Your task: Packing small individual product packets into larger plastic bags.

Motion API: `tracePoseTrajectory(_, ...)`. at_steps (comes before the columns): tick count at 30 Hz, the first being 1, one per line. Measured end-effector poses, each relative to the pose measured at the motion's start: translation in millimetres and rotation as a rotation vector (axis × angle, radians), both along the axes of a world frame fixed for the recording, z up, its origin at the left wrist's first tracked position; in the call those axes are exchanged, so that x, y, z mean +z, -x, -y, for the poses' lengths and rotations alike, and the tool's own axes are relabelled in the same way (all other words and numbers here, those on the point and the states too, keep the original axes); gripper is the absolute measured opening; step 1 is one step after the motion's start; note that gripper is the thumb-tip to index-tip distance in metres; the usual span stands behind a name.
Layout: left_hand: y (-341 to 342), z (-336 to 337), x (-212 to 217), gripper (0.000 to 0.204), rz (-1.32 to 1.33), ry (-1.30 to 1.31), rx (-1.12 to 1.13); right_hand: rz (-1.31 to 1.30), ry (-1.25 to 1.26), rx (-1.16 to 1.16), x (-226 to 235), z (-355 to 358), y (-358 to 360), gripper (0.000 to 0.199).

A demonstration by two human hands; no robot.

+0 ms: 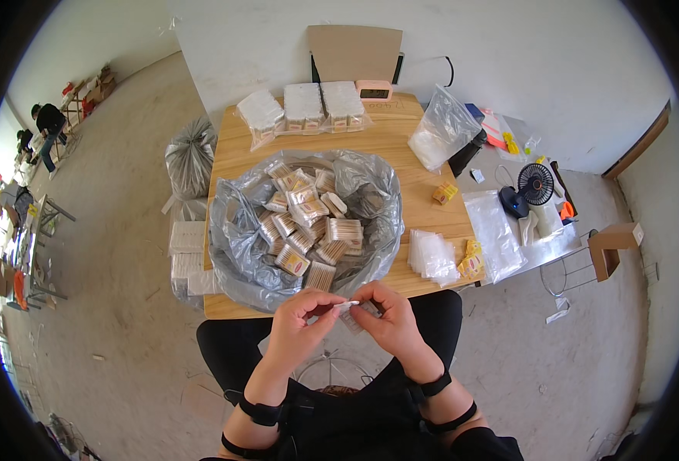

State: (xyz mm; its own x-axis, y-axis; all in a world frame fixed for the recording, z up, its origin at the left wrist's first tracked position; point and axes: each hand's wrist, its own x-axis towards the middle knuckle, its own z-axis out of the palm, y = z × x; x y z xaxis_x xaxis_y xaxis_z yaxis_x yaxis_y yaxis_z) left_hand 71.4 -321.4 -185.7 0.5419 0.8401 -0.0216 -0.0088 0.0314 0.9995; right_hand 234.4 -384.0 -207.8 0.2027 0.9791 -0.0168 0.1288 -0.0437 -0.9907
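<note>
Close to my body, just off the table's near edge, my left hand point(302, 323) and my right hand point(389, 323) meet with fingers pinched on a small clear plastic packet point(351, 317). Something white shows at its upper edge; the rest of its contents I cannot make out. Directly beyond my hands stands a wide basin lined with a grey plastic bag point(235, 257). Many small packs of cotton swabs point(307, 211) lie heaped in it, some with yellow labels. To the right of the basin rest a pile of small clear bags point(430, 257) and yellow label cards point(472, 261).
Large bags of white packs point(302, 107) and a pink clock point(374, 91) line the wooden table's point(401, 123) back. At right are a clear bag point(441, 127), yellow cards point(444, 192) and a fan point(535, 184). Filled sacks point(191, 157) stand left; a person point(49, 127) is far left.
</note>
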Motion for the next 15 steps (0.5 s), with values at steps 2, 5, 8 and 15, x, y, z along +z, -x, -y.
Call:
tracePoseTrajectory(2,3.4,-0.3,-6.0,0.014,-0.026,-0.055,0.010,0.040,-0.039,0.023,-1.6,0.6,-0.3,0.011)
tracePoseTrajectory(5,3.9,-0.6,-11.7,0.015,-0.046,-0.143,0.035,-0.145,0.014,0.015,-4.2,0.8,0.5,0.009)
tracePoseTrajectory(8,2.5,-0.5,-8.7,0.015,-0.060,-0.210,0.044,-0.325,0.034,0.045,1.0,-2.6,0.0,0.010)
tracePoseTrajectory(15,-1.8,2.9,-18.9,0.026,0.008,-0.144,0.131,0.033,0.017,0.083,-4.2,-1.2,-5.4,0.013)
